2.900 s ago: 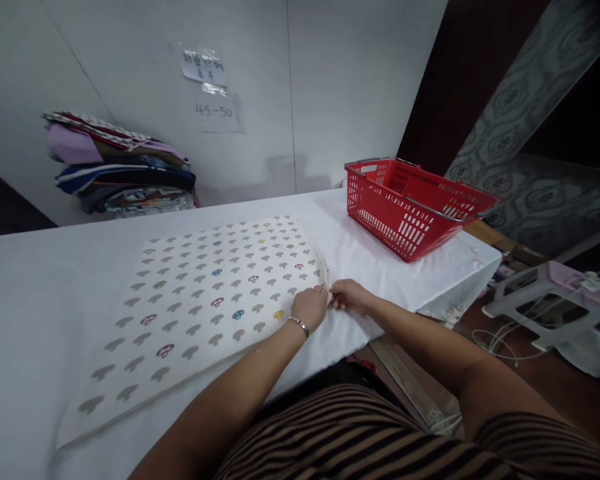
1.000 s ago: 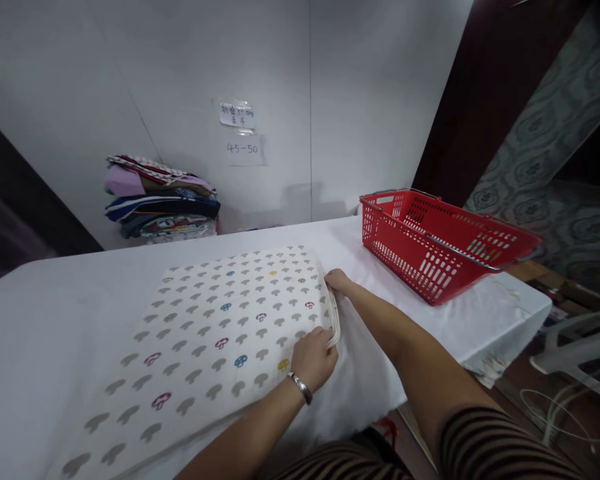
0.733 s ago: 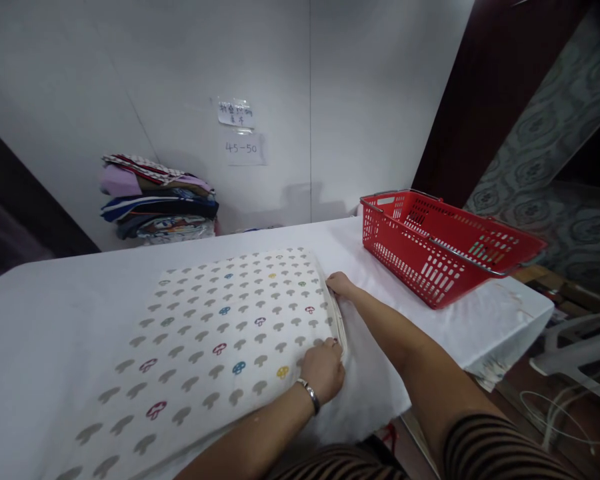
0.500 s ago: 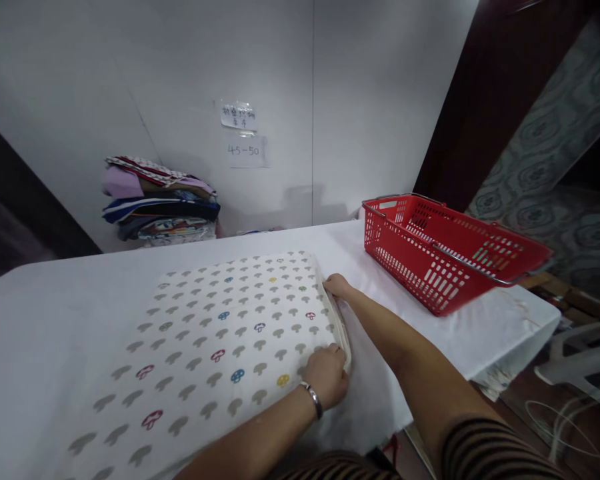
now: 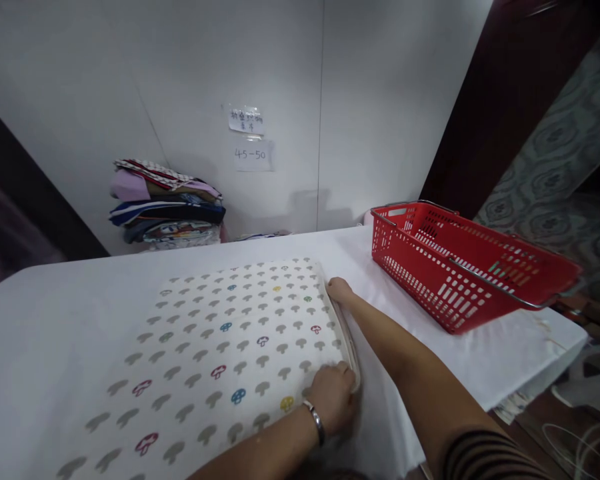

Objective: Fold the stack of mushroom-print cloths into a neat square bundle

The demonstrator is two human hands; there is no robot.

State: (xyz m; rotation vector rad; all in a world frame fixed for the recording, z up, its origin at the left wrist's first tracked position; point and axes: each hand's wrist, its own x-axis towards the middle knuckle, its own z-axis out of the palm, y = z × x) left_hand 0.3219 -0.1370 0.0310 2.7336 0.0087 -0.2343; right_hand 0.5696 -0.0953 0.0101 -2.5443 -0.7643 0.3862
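Note:
A white folded cloth (image 5: pixel 250 360) lies flat across the table. It is printed with grey mushrooms and a few coloured ones. My left hand (image 5: pixel 333 397), with a silver bracelet at the wrist, closes on the near end of its right edge, where several layers show. Farther back along that same edge, my right hand (image 5: pixel 340 292) pinches the cloth near its far right corner. The thumbs and fingertips of both hands are partly hidden. The near left part of the cloth runs out of view.
A red shopping basket (image 5: pixel 445 270) with metal handles stands on the white-covered table (image 5: pixel 55 320) at the right. Folded fabrics (image 5: pixel 170 207) are piled against the wall at the back left. Two paper signs (image 5: pixel 251 155) hang above. A white stool (image 5: pixel 593 383) stands beyond the table's right end.
My hands, close together at first, have spread apart along the cloth's right edge, the left one sliding nearer to me. The view has shifted, so basket and pile sit farther right and lower.

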